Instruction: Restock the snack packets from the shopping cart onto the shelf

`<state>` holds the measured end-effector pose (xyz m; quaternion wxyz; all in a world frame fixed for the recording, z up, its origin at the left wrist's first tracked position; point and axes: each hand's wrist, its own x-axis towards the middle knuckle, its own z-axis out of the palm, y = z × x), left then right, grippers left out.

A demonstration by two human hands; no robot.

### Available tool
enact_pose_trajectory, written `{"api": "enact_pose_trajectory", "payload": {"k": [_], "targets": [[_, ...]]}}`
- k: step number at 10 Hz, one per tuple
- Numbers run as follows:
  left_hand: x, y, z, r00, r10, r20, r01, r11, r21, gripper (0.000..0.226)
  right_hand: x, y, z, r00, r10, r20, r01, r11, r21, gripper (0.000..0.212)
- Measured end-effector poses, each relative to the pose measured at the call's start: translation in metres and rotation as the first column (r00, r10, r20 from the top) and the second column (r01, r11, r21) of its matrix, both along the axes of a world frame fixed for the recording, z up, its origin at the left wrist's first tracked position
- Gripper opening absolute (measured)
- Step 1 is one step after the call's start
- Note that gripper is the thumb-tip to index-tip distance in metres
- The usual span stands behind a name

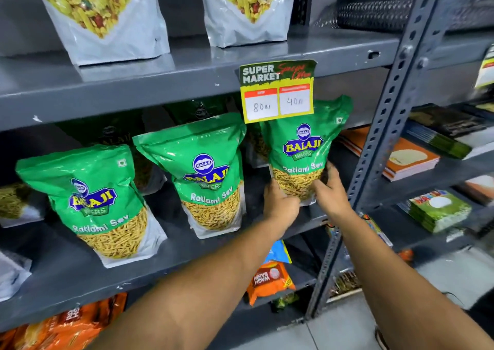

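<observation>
On the grey shelf [187,253], both hands grip an upright green Ratlami Sev packet [302,146].

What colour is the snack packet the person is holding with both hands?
Bright green, with a clear window showing yellow sev; the held packet shows in the head view.

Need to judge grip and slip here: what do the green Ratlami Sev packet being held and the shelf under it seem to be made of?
Green packet: looks like glossy plastic film; it shows bright glare and soft creases, with a clear window on the sev. Likely slippery. Both the left hand and the right hand grip its base.
Shelf: appears to be grey painted metal, with chipped paint and a perforated, bolted upright.
</observation>
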<state>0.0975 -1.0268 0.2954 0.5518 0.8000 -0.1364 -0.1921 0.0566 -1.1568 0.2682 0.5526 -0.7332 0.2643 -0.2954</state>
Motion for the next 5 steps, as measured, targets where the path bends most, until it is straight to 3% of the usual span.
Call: {"api": "enact_pose_trajectory", "payload": {"k": [2,3,4,5], "targets": [[-0.006,0.009,0.003,0.999,-0.042,0.008,0.041,0.999,0.015,0.063,0.003,0.008,0.005,0.999,-0.033,-0.007,0.033,0.999,-0.009,0.059],[-0.005,0.021,0.006,0.990,-0.141,-0.008,0.141,0.990,-0.005,0.065,0.001,0.012,-0.001,0.999,-0.041,-0.026,0.040,0.998,-0.058,0.061],[-0.011,0.039,0.014,0.964,-0.253,0.081,0.247,0.966,0.083,0.072,-0.004,0.023,0.008,0.996,-0.079,-0.028,0.076,0.993,-0.088,0.061],[-0.018,0.070,0.016,0.903,-0.332,0.274,0.300,0.942,0.154,0.070,-0.017,0.045,0.011,0.979,-0.187,0.083,0.200,0.960,-0.198,0.060]]}}
